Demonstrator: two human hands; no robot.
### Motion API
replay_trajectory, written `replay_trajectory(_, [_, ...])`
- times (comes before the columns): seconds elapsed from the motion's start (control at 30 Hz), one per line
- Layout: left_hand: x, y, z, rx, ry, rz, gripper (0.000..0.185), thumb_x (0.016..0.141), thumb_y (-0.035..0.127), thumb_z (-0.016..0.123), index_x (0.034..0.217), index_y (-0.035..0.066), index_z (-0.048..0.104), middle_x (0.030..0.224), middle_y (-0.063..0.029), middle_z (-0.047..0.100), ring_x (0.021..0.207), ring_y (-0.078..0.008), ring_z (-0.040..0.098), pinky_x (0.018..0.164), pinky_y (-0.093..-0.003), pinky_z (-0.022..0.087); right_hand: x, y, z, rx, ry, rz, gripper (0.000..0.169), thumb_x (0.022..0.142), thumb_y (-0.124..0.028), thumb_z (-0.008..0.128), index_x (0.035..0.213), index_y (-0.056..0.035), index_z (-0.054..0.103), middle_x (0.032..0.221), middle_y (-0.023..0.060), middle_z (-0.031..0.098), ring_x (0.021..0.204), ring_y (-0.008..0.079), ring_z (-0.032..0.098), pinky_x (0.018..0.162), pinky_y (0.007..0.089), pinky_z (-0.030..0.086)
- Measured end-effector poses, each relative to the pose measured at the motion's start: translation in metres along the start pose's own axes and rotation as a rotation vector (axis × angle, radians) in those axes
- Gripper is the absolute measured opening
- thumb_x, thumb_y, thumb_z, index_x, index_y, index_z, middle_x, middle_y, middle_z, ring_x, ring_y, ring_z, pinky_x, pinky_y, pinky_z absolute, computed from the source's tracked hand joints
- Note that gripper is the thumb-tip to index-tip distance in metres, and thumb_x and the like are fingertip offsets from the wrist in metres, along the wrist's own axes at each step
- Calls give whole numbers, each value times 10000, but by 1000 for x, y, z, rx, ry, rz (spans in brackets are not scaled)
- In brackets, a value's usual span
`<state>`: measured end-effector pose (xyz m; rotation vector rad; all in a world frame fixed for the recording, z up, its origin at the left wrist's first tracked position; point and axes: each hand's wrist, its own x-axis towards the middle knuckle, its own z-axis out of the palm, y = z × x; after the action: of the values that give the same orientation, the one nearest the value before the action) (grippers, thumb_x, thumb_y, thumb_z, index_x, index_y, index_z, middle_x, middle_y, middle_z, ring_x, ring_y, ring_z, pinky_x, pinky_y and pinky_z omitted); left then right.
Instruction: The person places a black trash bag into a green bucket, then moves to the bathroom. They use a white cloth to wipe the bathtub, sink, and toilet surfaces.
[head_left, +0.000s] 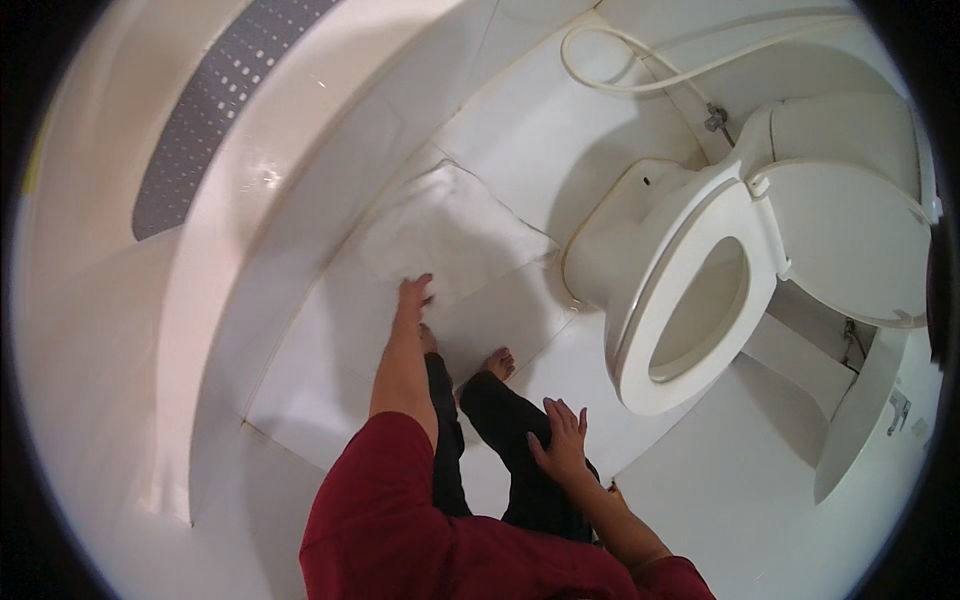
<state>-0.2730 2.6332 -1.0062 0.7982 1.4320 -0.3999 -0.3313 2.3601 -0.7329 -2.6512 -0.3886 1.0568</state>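
Observation:
A white cloth lies spread on the tiled floor, with a raised fold along its far edge. My left hand reaches down beside its near edge, blurred, fingers apart and nothing seen in them. Whether those fingertips touch the cloth I cannot tell. Resting on the dark trousers near my right knee is my right hand, fingers spread, holding nothing. My bare right foot stands on the floor, while the left one is partly hidden by my arm.
A white toilet with its lid raised stands to the right. Behind it hang a pale hose and a valve. At the lower right is a washbasin. A tub or shower base with a grey mat curves along the left.

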Motion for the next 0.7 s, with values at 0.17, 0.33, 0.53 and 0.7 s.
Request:
replay_trajectory(0.17, [-179,58,40,-81,-349,355,400,726,142,586,1081,2,468,958,-90,554,855,-212,531,709,-336,443,-40,-12,-12,163,24,-21,613,753,-220,571,1286,-99,295,1240,126,389,1193,273,327,1009,539,90])
replay_trajectory(0.33, [-419,164,0,-196,-481,779,387,715,159,558,1070,21,487,1006,-95,550,914,-230,537,766,-357,449,-54,-68,-124,305,239,-154,652,711,-158,610,1277,-58,302,1263,125,380,1179,300,338,1004,532,116])
replay_trajectory(0.53, [-642,318,-51,-774,-220,1101,391,722,209,517,1076,43,492,998,-117,529,941,-264,517,825,-401,437,8,-104,-311,309,562,-275,590,724,-125,578,1265,-91,347,1220,141,424,1158,286,366,1010,507,121])
replay_trajectory(0.7, [-711,423,-43,-653,-244,1263,445,709,198,524,1085,-33,472,1020,-184,543,929,-296,543,858,-400,434,93,-158,-445,299,749,-443,549,712,-84,584,1229,-94,397,1185,145,459,1130,316,392,1006,488,161])
